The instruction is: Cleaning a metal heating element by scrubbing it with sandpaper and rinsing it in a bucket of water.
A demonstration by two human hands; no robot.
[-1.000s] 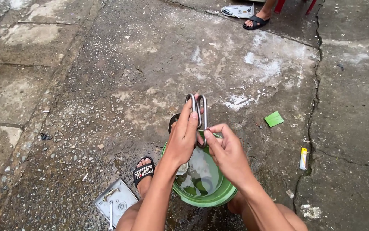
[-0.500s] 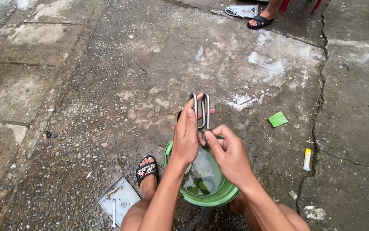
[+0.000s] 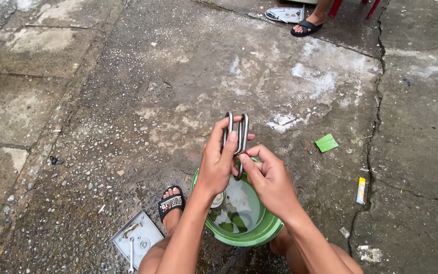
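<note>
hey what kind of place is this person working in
Probably an outdoor yard or pavement: wet, cracked concrete ground, a green basin of water set right on it, and the sandalled foot of another person nearby.

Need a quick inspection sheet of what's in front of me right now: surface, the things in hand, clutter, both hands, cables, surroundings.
Surface: cracked concrete ground, wet and stained in patches.
Job's things: looped metal tube piece held upright over a green basin holding water.
Clutter: grey square plate with a small wrench lying on it beside the sandalled foot; green scrap; small yellow item near a crack.
Grippers: left hand gripping the metal piece; right hand with fingers at its lower end.
Cables: nothing seen.
Surroundings: another person's sandalled foot and a flat white object at the top edge.
</note>
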